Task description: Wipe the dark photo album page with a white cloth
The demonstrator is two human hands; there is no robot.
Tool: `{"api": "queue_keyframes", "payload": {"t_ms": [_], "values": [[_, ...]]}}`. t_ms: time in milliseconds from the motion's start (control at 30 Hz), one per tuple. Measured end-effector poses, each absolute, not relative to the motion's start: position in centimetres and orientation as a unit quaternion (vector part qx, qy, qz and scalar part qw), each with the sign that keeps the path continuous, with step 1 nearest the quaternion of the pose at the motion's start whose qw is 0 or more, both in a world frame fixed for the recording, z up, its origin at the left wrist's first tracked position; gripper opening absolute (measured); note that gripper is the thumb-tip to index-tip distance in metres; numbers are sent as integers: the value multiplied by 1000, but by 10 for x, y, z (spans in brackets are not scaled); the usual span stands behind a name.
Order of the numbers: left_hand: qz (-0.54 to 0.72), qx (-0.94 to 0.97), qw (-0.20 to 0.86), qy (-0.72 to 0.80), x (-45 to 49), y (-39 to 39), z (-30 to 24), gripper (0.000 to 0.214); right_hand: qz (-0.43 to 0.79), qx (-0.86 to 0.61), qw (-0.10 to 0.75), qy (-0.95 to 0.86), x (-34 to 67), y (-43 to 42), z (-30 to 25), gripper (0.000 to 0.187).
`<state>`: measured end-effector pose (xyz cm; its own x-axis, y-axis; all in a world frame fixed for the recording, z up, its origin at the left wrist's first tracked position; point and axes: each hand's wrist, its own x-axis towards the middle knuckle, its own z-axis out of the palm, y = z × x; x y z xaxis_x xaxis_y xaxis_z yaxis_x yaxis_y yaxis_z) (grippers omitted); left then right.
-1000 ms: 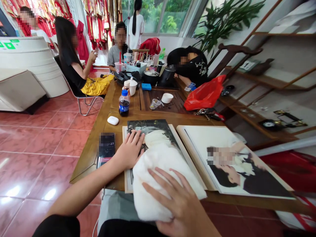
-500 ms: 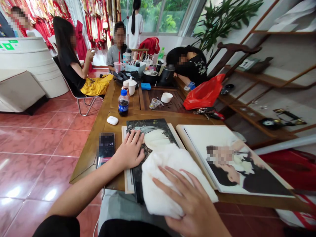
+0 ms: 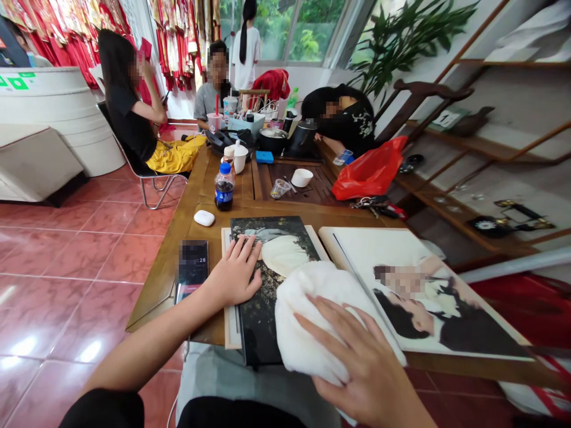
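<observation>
My left hand lies flat with its fingers spread on the left side of a dark photo panel. The panel's picture shows a pale dress against a dark ground. My right hand grips a bunched white cloth from above, its fingers curved over it. The cloth rests on the panel's right part and hides its lower right corner. Just to the right is an open photo album with a picture of people on its page.
On the wooden table are a phone, a white earbud case, a cola bottle, a small white bowl and a red plastic bag. Several people are around the far side. Shelves stand at the right.
My right hand and the white cloth have moved right across the panel, uncovering more of its middle. The left hand stays put. The seated person at left has raised a hand towards the head.
</observation>
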<state>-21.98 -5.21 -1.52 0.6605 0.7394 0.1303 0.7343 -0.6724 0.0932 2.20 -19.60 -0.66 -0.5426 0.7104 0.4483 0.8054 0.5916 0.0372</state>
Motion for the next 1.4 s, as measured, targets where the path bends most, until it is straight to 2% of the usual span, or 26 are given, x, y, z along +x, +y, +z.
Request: {"api": "queue_keyframes", "payload": {"t_ms": [400,567,833,1100,1400], "values": [[79,912,20,402,-220,-51,-18,66,-52,-472,131,-870,44,-111,-5,60],[84,910,20,405,-220,-50,-21,65,-4,-516,117,-849,43,-56,2,58],[90,910,22,404,-221,-50,-20,65,2,-525,115,-843,30,1,9,62],[82,908,36,410,-220,-51,-16,65,3,-486,121,-866,26,-1,7,58],[74,904,47,418,-219,-52,-14,66,-5,-440,120,-890,37,-55,4,57]]}}
